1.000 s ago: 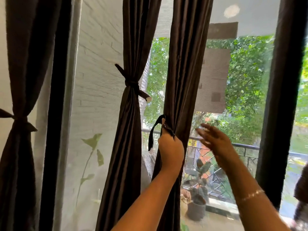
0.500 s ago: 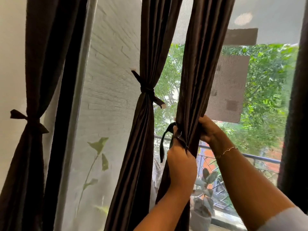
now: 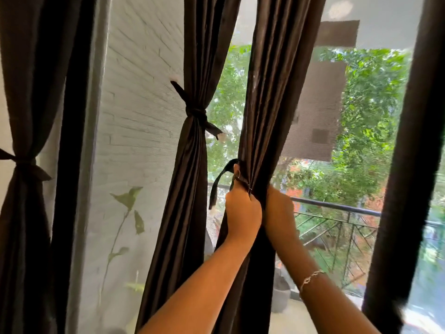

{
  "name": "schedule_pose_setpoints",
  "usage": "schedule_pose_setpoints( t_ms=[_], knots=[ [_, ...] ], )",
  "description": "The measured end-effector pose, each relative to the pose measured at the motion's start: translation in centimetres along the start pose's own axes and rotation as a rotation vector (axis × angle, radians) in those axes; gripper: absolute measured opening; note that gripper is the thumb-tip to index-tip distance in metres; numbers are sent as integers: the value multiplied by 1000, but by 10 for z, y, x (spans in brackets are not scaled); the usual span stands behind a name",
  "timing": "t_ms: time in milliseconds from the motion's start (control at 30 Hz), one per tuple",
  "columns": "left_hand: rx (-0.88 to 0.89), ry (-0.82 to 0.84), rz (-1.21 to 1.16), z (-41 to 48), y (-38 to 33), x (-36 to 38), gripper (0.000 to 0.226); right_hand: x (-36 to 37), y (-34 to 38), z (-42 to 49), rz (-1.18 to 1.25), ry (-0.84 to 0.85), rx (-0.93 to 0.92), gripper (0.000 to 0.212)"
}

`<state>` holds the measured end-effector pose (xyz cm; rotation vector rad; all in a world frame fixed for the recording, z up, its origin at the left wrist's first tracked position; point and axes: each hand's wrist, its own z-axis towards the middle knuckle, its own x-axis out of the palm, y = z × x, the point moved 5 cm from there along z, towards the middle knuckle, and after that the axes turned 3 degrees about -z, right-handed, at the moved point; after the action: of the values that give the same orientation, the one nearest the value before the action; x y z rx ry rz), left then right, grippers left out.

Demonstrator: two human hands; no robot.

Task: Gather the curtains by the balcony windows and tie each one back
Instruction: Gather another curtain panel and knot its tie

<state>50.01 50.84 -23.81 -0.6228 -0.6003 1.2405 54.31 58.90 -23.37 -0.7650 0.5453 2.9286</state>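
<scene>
A dark brown curtain [image 3: 277,92] hangs in front of the balcony window, bunched into folds at mid height. My left hand [image 3: 243,213] grips the bunch from the left and pinches a dark tie strap [image 3: 218,183] whose free end dangles beside it. My right hand [image 3: 280,212] wraps the same bunch from the right, its fingers hidden behind the cloth. Left of it, a second brown curtain [image 3: 192,165] is knotted with its tie [image 3: 197,112]. A third tied curtain [image 3: 21,116] hangs at the far left.
A dark window frame post [image 3: 409,165] stands to the right. Behind the mesh are a white brick wall [image 3: 139,92], a balcony railing [image 3: 337,208], a potted plant [image 3: 279,295] and green trees.
My right hand went from open in the air to closing around the curtain bunch, then slid down beside my left hand. The view shifted, so the curtains sit further right.
</scene>
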Motion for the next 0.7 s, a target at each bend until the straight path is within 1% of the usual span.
schedule_pose_setpoints(
  t_ms=[67, 100, 133, 167, 233, 267, 300, 333, 367, 400, 433, 467, 500, 533, 567, 600, 633, 667, 700],
  knots=[
    [-30, 29, -47, -1, 0, 6, 43, 6, 5, -11, -16, 47, 9, 8],
    [-44, 59, -72, -1, 1, 9, 39, 7, 5, -15, -9, 57, 29, 6],
    [-33, 110, -102, -2, 0, 11, 36, 7, 4, -19, -12, 60, 60, 10],
    [1, 168, -136, -4, -2, 12, 37, 7, 1, -22, -18, 65, 90, 16],
    [47, 249, -168, -6, -5, 14, 47, 10, -4, -31, 9, 83, 137, 26],
    [43, 259, -143, -5, -3, 15, 50, 11, -4, -35, 28, 91, 140, 26],
    [28, 250, -108, -3, -1, 16, 49, 10, -2, -38, 30, 92, 108, 21],
    [8, 227, -88, -1, 2, 15, 43, 7, 0, -39, 20, 88, 35, 16],
    [-20, 202, -93, 2, 3, 14, 34, 6, 3, -39, 48, 111, -40, 19],
    [-46, 182, -109, 4, 5, 11, 27, 5, 1, -39, 98, 164, -105, 28],
    [-74, 163, -134, 7, 7, 8, 23, 2, -3, -38, 239, 260, -109, 37],
    [-98, 155, -164, 9, 9, 5, 19, -4, -7, -35, 436, 345, -64, 44],
    [-126, 157, -201, 12, 14, 2, 14, -12, -16, -30, 609, 358, -4, 47],
    [-161, 166, -239, 14, 17, -1, 12, -20, -29, -21, 722, 279, 46, 43],
    [-199, 175, -271, 15, 21, -2, 16, -29, -42, -9, 753, 152, 80, 41],
    [-241, 189, -309, 15, 24, -4, 18, -36, -54, 3, 696, 58, 87, 45],
    [-279, 204, -352, 15, 26, -4, 15, -38, -59, 14, 629, 34, 88, 56],
    [-311, 215, -400, 13, 27, -4, 10, -36, -59, 24, 582, 78, 82, 68],
    [-331, 224, -448, 12, 26, -3, 9, -29, -54, 32, 581, 175, 70, 77]
  ],
)
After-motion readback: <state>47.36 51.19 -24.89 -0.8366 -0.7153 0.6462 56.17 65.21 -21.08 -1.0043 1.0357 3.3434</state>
